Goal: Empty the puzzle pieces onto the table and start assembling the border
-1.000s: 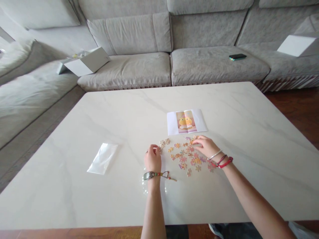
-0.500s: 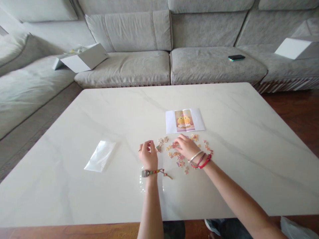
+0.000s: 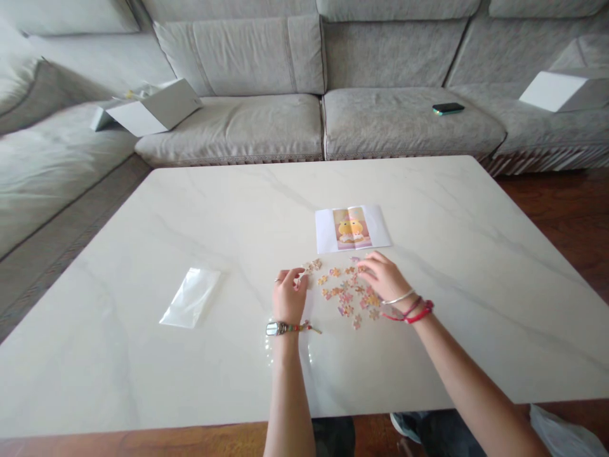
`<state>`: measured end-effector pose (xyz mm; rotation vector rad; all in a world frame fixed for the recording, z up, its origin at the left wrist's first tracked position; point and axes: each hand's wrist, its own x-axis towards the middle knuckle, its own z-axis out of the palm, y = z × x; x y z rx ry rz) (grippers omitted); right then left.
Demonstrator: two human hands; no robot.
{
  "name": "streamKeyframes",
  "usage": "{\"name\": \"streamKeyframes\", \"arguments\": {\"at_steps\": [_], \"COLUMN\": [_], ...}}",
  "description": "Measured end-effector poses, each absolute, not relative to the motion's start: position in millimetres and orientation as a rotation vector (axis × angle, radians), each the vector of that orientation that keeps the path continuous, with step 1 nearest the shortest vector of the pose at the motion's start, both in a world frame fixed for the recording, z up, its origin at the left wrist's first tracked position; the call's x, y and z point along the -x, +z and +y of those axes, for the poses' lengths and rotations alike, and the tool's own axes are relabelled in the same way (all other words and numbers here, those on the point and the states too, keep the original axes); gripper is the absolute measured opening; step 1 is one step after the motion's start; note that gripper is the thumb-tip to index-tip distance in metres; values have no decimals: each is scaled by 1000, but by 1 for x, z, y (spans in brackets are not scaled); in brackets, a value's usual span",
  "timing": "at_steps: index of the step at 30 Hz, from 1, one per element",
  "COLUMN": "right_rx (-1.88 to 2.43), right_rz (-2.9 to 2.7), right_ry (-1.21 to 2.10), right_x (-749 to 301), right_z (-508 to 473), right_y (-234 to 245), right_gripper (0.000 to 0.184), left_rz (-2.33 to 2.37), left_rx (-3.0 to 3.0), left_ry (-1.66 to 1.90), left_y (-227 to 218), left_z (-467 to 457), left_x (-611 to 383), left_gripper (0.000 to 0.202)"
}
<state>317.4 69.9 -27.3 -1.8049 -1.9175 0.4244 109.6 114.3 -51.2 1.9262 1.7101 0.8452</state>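
Several small coloured puzzle pieces [image 3: 343,292] lie scattered on the white marble table [image 3: 238,209]. My left hand [image 3: 288,296] sits at the left edge of the scatter, fingers curled, pinching a piece at its fingertips. My right hand [image 3: 386,277] lies over the right part of the pieces, fingers spread and pressed down on them. Just beyond the pieces lies a white sheet with a printed yellow cartoon picture [image 3: 351,228]. Both wrists wear bracelets.
An empty clear plastic bag [image 3: 190,296] lies on the table to the left. A grey sofa wraps round behind, with an open white box [image 3: 150,111] at left, a phone [image 3: 448,108] on the middle seat and a white box [image 3: 552,91] at right.
My right hand swept left across the pieces and has come back right, gathering the scatter closer. My left hand stayed near the left edge, its fingers now pinched on a piece.
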Motion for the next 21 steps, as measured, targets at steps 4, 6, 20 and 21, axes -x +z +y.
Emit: {"name": "streamKeyframes", "arguments": {"at_steps": [4,6,20,21], "right_rx": [1990,2050,1652,1637], "right_rz": [-1869,-1882,-2137,-2144], "right_ry": [405,378,435,446], "right_x": [-362,-365,-242,-229], "right_z": [50,47,105,110], "right_y": [-44,-54,-20,-21], "right_gripper": [6,7,31,31], "left_rz": [1586,1569,1708,1852], "left_rx": [-2014,-2043,-2057,-1985], "left_ry": [648,602,660,743], "left_y": [-52,-51,-53,-52], "left_z": [108,105,107,109], "left_x": [-112,-110,-82,-75], "left_gripper": [18,17,19,19]}}
